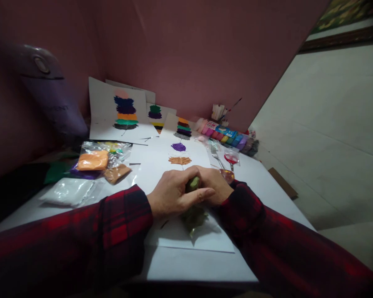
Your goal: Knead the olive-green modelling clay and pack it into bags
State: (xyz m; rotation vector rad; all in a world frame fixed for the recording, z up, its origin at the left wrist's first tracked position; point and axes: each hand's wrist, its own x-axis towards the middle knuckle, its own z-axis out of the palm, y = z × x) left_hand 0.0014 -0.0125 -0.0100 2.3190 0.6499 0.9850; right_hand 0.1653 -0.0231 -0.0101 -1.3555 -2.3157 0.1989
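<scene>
The olive-green lump (193, 183) is resting between the two hands, above the lower part of the painted sheet (202, 155). Only a small rounded end is showing, and it is facing upward, towards the viewer. In the part that is showing, the long axis seems to be running slightly aslant, from lower left to upper right, but the fingers are covering the rest, so the full direction is not certain. The left hand (169, 192) is holding the lump narrowly, its thumb and forefinger curving around it. The right hand (219, 186) is pressing close on the other side; its fingers are mostly hiding, and one cannot tell how far they are closing.

Below the hands, a clear plastic wrapper (194, 225) with olive-green colour is hanging and pointing down to the near edge of the worktop (189, 265). The hands are also blocking part of the sheet, just under its tan leaf shape (179, 160).

To the left, an orange block (92, 160), a tan packet (117, 173) and a white packet (69, 192) are lying near one another. Beyond the right hand, a fork (216, 154) is lying, and farther back a row of coloured packs (226, 133) is stretching near the wall.
</scene>
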